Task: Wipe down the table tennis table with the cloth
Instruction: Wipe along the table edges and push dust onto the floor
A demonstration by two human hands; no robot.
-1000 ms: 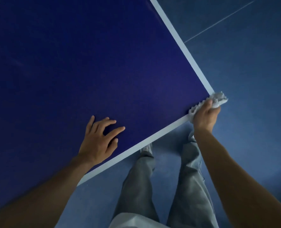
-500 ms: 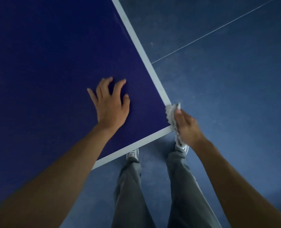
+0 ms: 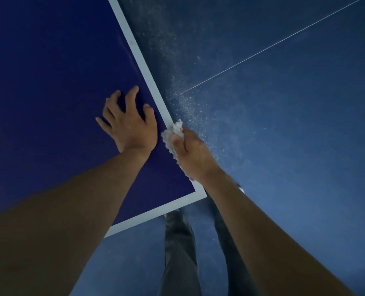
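step: side-edge wipe; right hand (image 3: 190,152) grips cloth (image 3: 173,135) on table (image 3: 49,82) border, left hand (image 3: 130,122) splayed, bracing; next, likely: slide cloth along border.

left hand (image 3: 130,127) on table (image 3: 49,82), cloth (image 3: 173,135) at edge

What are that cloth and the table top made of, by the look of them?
The cloth looks like soft microfibre or chenille: pale grey, with nubbly tufts along its edge. The table top looks like a hard, smooth board with a matt dark blue coating and a pale painted edge line; its core cannot be seen.
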